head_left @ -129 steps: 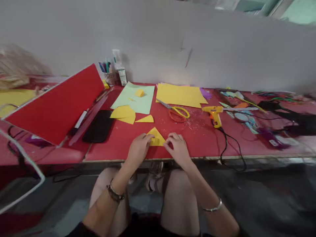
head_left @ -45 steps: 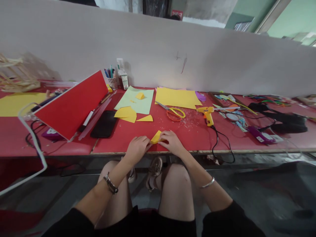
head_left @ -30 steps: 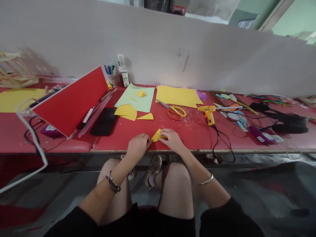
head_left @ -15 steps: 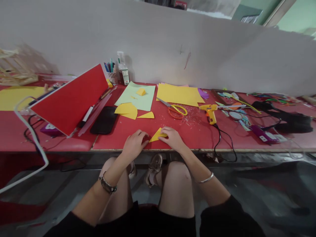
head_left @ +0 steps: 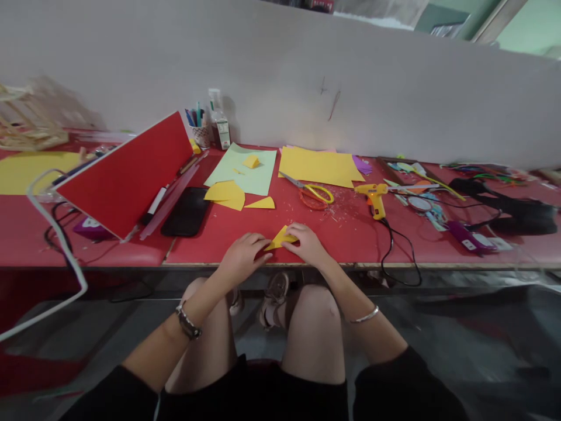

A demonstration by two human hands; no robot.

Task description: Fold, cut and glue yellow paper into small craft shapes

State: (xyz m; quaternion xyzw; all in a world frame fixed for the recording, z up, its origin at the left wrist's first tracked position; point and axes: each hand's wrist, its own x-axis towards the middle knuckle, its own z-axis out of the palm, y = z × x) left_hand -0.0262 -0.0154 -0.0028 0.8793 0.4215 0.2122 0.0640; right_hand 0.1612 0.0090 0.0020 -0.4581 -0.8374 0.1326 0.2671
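Pinching a small yellow paper (head_left: 279,238) over the red worktop (head_left: 346,240).
Gripping its right side with the right hand (head_left: 308,244), holding the left hand (head_left: 243,255) close by its left corner, facing scissors (head_left: 302,186).

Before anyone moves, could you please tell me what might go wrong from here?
The glue gun might be hot, so brushing it with the right hand could burn. Its black cord loops below the table's front edge; a snag might drag the gun. The small yellow paper in that hand's grip is near the same edge and could slip off if released.
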